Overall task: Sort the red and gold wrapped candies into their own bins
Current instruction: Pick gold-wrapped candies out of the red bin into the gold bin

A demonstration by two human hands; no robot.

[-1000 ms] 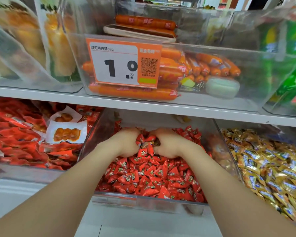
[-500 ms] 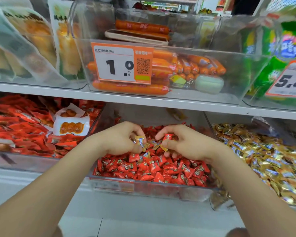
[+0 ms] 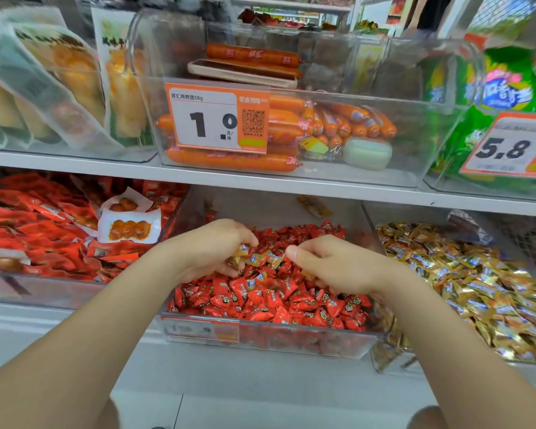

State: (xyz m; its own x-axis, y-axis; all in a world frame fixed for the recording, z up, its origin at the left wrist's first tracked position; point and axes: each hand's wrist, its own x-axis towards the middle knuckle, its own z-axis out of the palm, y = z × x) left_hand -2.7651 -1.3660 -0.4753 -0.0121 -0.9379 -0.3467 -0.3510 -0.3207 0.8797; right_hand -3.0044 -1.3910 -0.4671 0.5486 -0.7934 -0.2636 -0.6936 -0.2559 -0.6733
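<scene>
partly hidden, the right hand (image 3: 331, 264) curls its fingers downward, so whether it pinches anything cannot be told; the label (image 3: 198, 331) on the red bin (image 3: 291, 342) is blurred. left hand (image 3: 211, 252) pinches gold candies (image 3: 254, 259), more lying between the hands atop the red candies (image 3: 260, 300). the gold bin (image 3: 384, 363), just beside on the right, is cut off; sausages (image 3: 229, 161) lie in a clear tub (image 3: 415, 171) above.

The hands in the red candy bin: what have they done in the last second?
Both hands rose out of the pile and drew apart. The left hand now pinches gold-wrapped candies dug up from among the red candies. What the curled right hand holds is unclear. The clear bin stayed put.
</scene>
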